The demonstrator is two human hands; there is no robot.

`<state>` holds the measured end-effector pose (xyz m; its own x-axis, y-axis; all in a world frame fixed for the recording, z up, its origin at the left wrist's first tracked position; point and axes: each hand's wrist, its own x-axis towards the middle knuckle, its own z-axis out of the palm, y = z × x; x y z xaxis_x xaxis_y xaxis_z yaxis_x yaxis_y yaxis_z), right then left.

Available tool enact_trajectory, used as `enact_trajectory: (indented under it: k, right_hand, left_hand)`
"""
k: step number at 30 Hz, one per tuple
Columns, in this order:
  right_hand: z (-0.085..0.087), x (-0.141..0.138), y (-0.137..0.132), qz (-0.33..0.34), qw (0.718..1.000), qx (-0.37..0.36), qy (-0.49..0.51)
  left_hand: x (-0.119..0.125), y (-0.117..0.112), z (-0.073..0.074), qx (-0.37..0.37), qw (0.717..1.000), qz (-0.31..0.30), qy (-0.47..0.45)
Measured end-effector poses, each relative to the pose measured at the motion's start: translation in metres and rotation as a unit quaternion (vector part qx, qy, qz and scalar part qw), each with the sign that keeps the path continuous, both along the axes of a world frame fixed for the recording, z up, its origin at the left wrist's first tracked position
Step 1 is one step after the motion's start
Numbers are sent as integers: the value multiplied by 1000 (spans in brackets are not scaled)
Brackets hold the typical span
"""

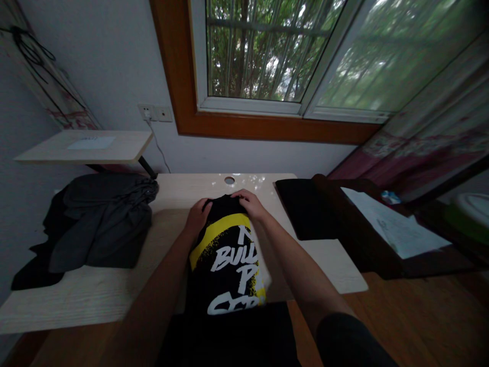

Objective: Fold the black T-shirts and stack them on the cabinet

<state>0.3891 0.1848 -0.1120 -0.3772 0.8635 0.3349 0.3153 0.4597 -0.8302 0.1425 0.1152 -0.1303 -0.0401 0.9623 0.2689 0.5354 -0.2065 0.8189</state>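
A black T-shirt (219, 278) with a yellow band and large white lettering lies lengthwise in front of me, folded narrow. Its near end reaches down towards my body. My left hand (197, 216) is closed on the far left corner of the shirt, thumb on top. At the far right corner, my right hand (250, 204) pinches the fabric, with the fingers bent over the edge. Both hands are close to the pale wooden table (175, 191). The undersides of the fingers are hidden by the cloth.
Dark grey and black clothes (103, 219) are heaped on the left, below a small raised shelf (126, 140). A flat black item (305, 209) lies at the right edge, beside a dark brown surface with papers (389, 224). A window (267, 104) and a wall socket (155, 113) are behind.
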Motion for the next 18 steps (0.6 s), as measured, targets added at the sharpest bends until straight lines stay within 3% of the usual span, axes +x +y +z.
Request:
enact_trajectory:
  k: [3,7,13,18]
  right_hand:
    - [6,0,-5,26,1000,-12,-3]
    - [6,4,-5,3,997,-18,-72]
    - [-1,12,9,-20,968,62,-242]
    - [-7,12,24,-53,956,83,-277]
  left_hand:
    - [0,0,0,-3,1000,19,-5]
    - [1,1,0,-14,999,43,-4]
    - [1,9,-5,-29,997,76,7]
    - [2,15,-11,-39,993,105,25]
